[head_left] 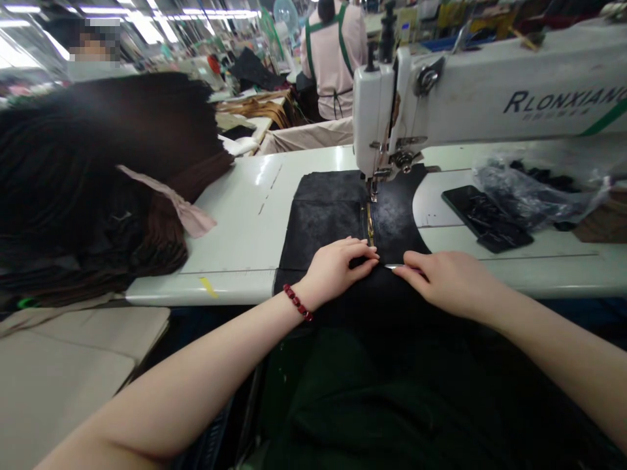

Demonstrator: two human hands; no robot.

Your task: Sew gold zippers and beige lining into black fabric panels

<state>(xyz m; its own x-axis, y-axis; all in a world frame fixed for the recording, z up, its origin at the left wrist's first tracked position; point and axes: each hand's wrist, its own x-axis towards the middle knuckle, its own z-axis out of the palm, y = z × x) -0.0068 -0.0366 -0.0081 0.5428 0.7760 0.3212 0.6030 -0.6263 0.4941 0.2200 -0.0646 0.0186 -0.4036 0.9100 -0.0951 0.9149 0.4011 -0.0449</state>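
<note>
A black leather-like panel [323, 225] lies on the sewing machine bed, its near part hanging over the table edge. A zipper with gold teeth [369, 225] runs up it to the presser foot [373, 191]. My left hand [337, 267], a dark red bead bracelet at its wrist, rests on the panel. Its thumb and fingertips pinch together at the zipper's near end. To the right, my right hand [445, 281] is closed around a thin silver pointed tool [392, 266]; most of the tool is hidden in the fingers. The tip points at the left fingertips.
The white sewing machine [470, 91] arches over the right side. A dark phone [482, 215] and a clear plastic bag [539, 186] with black pieces lie right. Stacked dark panels [98, 163] fill the left, above beige pieces [63, 372]. A person [336, 59] stands beyond the table.
</note>
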